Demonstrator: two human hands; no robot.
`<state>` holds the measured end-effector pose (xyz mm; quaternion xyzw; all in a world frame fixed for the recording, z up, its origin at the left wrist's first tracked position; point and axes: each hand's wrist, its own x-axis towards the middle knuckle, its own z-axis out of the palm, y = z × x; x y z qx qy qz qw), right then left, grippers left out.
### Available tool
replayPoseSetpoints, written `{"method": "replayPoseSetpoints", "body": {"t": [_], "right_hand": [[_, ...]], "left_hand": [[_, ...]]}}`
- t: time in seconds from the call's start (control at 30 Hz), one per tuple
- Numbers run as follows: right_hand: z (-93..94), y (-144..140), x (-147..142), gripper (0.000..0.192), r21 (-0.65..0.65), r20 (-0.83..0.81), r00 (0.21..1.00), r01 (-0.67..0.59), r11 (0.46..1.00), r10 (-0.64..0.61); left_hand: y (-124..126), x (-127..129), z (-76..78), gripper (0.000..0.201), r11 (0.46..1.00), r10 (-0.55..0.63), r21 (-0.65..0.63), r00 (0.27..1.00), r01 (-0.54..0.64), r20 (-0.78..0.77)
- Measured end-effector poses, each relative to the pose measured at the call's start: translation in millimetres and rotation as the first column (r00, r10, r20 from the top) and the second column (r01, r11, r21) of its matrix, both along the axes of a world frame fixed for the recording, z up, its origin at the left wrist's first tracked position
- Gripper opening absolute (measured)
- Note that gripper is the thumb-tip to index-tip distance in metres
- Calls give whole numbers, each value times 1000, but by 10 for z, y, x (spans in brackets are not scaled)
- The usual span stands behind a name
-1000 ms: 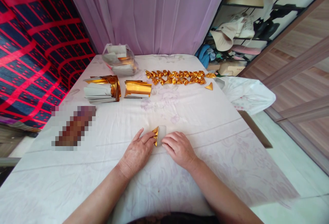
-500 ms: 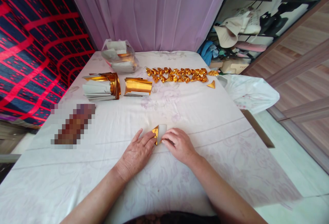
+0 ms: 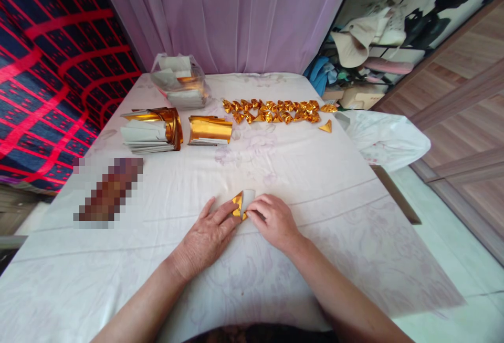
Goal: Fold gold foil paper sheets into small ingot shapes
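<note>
A small sheet of gold foil paper (image 3: 248, 199), white on its upper face, lies on the table in front of me with its left part folded over to show gold. My left hand (image 3: 212, 227) lies flat with fingers spread, its fingertips pressing on the gold fold. At the sheet's lower right edge my right hand (image 3: 273, 221) is closed in a pinch on the paper, where a bit of gold shows near the fingertips. Folded gold pieces (image 3: 271, 111) stand in rows at the back, and a single folded triangle (image 3: 325, 126) lies to their right.
Two stacks of foil paper, a fanned one (image 3: 151, 132) and a smaller one (image 3: 210, 131), stand at the back left. Behind them is a clear plastic bag (image 3: 181, 83) of more sheets. A blurred-out item (image 3: 108, 193) lies left. A white plastic bag (image 3: 388, 138) hangs by the right edge.
The right fingers have turned up the sheet's lower right edge, so more gold shows there. My left hand stays on the fold. The view has shifted slightly.
</note>
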<state>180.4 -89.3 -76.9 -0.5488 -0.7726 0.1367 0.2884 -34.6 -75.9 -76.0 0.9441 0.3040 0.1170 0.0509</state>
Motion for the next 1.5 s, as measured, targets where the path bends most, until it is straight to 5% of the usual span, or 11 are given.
{"method": "replayPoseSetpoints", "body": {"t": [1.5], "right_hand": [[-38, 13, -62, 10, 12, 77, 996, 46, 999, -46]], "left_hand": [[3, -5, -4, 38, 998, -7, -66, 1000, 7, -5]]}}
